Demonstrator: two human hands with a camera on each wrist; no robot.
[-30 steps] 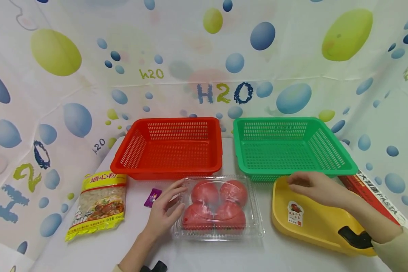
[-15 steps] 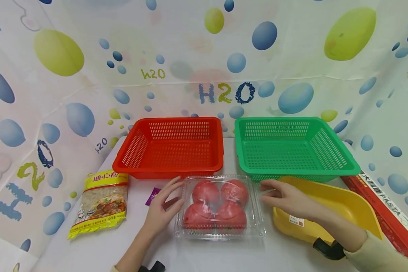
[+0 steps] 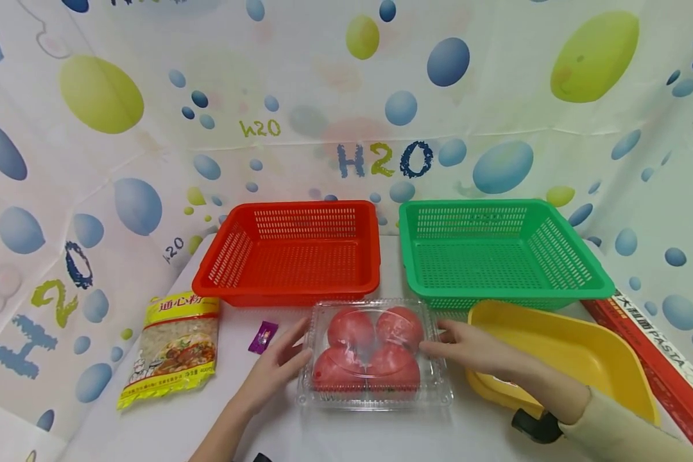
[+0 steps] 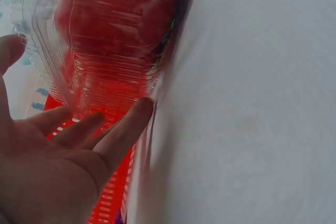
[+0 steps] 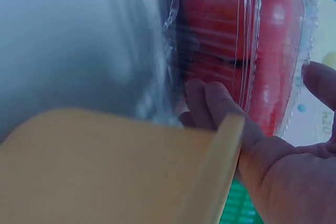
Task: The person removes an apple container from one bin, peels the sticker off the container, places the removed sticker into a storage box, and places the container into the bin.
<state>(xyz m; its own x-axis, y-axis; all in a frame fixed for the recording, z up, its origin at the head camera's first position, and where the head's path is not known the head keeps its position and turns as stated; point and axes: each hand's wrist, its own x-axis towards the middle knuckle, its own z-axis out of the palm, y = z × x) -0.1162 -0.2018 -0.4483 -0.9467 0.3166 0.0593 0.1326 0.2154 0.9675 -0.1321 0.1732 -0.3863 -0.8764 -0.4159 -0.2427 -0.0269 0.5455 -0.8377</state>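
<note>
Away from its earlier place above the yellow tray (image 3: pixel 572 350), the right hand (image 3: pixel 476 348) is now at the right side of the clear plastic box (image 3: pixel 375 404), its fingertips reaching over the edge. The left hand (image 3: pixel 274 372) stays at the box's left side, as a second ago, and the box keeps its place.

Both hands are spread fairly wide, fingers extended rather than curled. In the right wrist view, the fingers lie along the wall of the box and the thumb stands apart near the lid. In the left wrist view, the fingertips meet the side of the box; how firmly they press cannot be told.

The box sits shut on the white-covered desk (image 3: pixel 254 430), at the lower centre of the frame, and four red fruits (image 3: pixel 401 327) show through its lid. Behind it stand a red basket (image 3: pixel 306 260), left of centre, and a green basket (image 3: pixel 476 263), right of centre. At the lower left lie a yellow-ended bag (image 3: pixel 179 350) and a small purple packet (image 3: pixel 262 337). A long red carton (image 3: pixel 655 362) slants along the lower right edge, beyond the tray.
</note>
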